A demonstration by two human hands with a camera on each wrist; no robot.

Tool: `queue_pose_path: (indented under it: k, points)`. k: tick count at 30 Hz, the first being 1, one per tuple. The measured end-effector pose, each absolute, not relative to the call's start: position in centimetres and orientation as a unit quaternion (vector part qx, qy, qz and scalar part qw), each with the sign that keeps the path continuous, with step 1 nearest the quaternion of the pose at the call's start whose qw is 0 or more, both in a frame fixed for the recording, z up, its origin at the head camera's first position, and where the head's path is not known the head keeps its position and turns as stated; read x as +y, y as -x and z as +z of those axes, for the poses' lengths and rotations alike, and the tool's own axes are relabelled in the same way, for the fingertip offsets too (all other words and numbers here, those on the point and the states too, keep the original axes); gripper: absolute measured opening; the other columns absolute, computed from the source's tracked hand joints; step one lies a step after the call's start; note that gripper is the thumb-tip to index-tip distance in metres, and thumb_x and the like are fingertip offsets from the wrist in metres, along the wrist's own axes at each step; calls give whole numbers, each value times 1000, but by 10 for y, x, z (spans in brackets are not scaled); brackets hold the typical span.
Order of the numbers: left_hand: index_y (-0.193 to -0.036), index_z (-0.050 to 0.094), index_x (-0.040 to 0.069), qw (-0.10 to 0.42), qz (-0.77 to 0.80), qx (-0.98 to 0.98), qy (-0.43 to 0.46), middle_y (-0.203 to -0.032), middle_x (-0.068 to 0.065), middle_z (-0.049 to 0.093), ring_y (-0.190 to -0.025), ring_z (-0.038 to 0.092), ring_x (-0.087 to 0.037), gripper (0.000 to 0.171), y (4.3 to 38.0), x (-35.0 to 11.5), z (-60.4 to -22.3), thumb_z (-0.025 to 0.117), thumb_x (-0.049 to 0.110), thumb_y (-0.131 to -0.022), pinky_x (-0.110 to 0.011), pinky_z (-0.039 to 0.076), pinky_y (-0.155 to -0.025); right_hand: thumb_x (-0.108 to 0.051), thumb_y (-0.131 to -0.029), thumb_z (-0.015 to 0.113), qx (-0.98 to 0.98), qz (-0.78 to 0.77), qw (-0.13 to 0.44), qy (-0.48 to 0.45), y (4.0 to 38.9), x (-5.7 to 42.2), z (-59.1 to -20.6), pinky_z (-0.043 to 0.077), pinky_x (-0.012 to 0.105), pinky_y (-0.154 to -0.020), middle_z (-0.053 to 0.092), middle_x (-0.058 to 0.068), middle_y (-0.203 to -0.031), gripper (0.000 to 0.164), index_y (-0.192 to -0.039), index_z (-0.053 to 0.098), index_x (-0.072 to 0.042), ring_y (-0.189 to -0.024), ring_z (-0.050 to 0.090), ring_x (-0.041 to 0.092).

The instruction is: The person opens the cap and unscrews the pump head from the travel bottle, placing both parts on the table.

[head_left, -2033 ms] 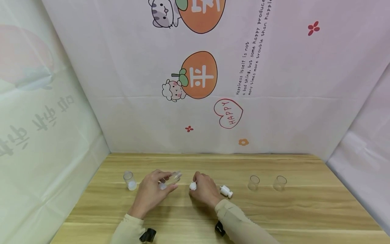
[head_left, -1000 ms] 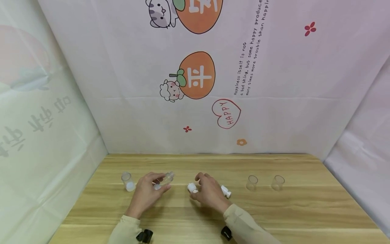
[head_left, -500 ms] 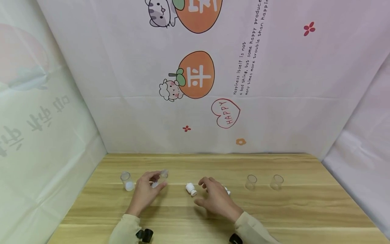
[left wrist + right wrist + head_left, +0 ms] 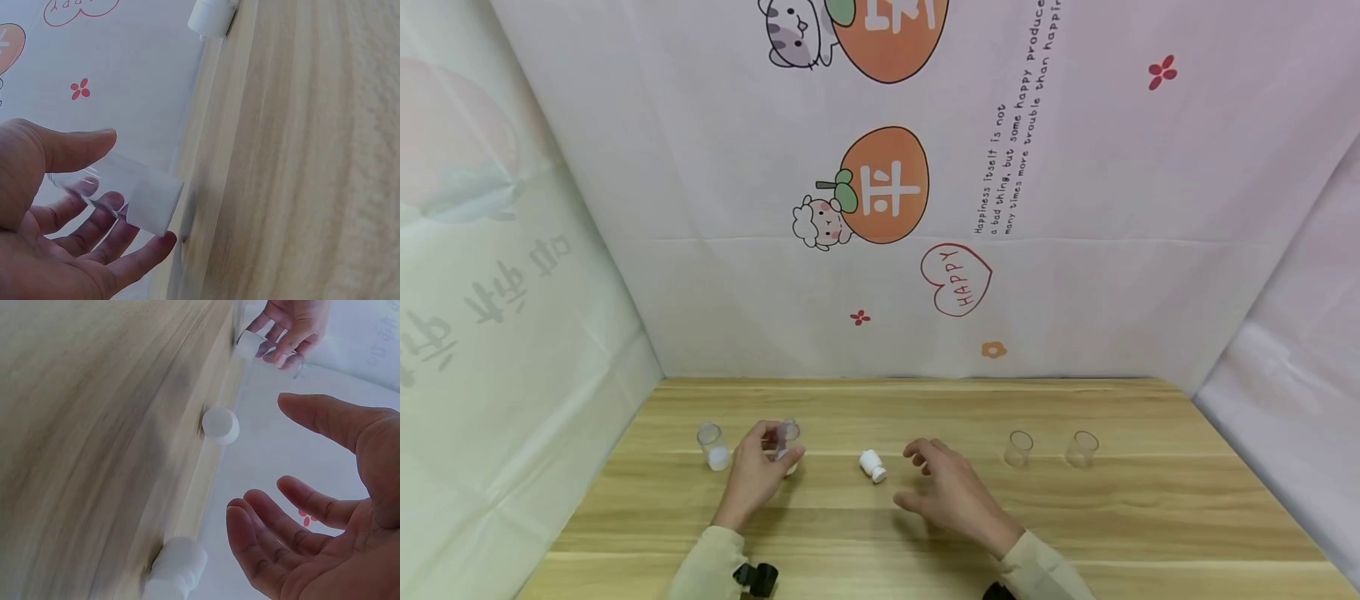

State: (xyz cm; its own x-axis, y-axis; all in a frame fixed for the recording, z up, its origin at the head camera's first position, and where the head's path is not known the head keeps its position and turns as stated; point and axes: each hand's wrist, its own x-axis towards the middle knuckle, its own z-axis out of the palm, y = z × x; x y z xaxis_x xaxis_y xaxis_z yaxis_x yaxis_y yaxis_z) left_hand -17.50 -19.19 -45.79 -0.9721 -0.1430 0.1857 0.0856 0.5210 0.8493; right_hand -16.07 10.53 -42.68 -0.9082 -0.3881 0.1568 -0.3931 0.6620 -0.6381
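Observation:
My left hand [image 4: 757, 467] grips a clear bottle with a white bottom [image 4: 155, 201], thumb on one side and fingers on the other. In the head view the bottle stands nearly upright, its white end close over the tabletop. My right hand [image 4: 951, 492] hovers right of centre, fingers loosely bent and nothing between them. A white pump head [image 4: 872, 466] lies on its side on the wood between my hands. The right wrist view shows a second white pump head [image 4: 178, 565] on the table; in the head view the right hand hides it.
Another clear bottle with a white bottom [image 4: 712, 447] stands left of my left hand. Two clear cylindrical caps [image 4: 1018, 450] stand on the right side of the wooden table [image 4: 1150, 517]. A printed white curtain [image 4: 737, 317] closes off the back.
The right hand has released the white pump head, leaving it on the table, and drawn away to the right. The left hand has turned the tilted bottle upright, moving slightly left.

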Motion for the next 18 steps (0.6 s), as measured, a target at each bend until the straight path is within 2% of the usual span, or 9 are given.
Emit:
queue_pose_path:
  k: [18]
  points:
    - [-125,53,-9,108,-474,-872,-55,-114,-24,62,-107,61,-36,47,171,-194,-458,77,10,-90,-46,54,-89,-22,-78,89,-911,353,11,-212,157,116,-422,54,46,-81,65,12,-110,53,-121,63,-6,-98,63,29]
